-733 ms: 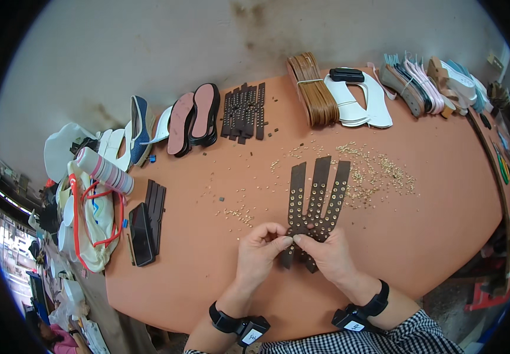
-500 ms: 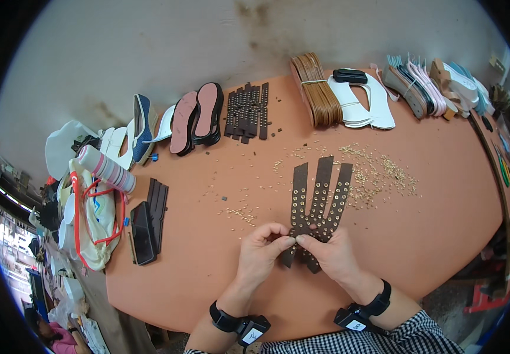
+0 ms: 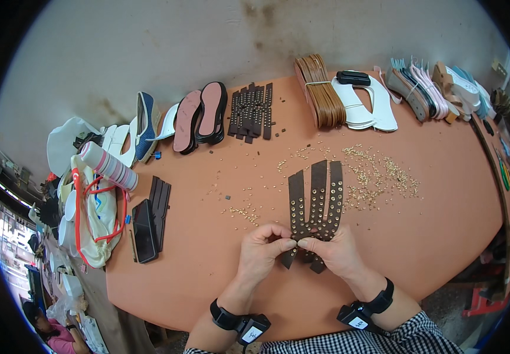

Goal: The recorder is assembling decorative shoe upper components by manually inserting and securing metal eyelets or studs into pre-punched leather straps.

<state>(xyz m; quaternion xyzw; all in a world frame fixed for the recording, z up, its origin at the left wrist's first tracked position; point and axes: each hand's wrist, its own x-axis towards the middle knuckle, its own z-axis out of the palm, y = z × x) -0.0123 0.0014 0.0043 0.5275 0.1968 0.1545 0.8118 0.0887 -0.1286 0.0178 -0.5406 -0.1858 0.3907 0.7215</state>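
The left hand (image 3: 261,251) is nearly closed, its thumb and forefinger pinching the near part of a dark brown studded strap piece (image 3: 318,200). The right hand (image 3: 335,252) grips the piece's near right edge, thumb laid on top, with the two thumb tips close together. The piece sits between the hands: its three long strips fan out beyond the fingers, while shorter ends poke out below the thumbs. Whether it touches the counter (image 3: 207,289) cannot be told.

Beyond the right hand spreads a broad scatter of small golden studs (image 3: 379,177); a smaller cluster (image 3: 244,213) lies just beyond the left hand. Well to the left of the left hand are a black phone (image 3: 144,230) and plain dark strips (image 3: 160,206) beside it.
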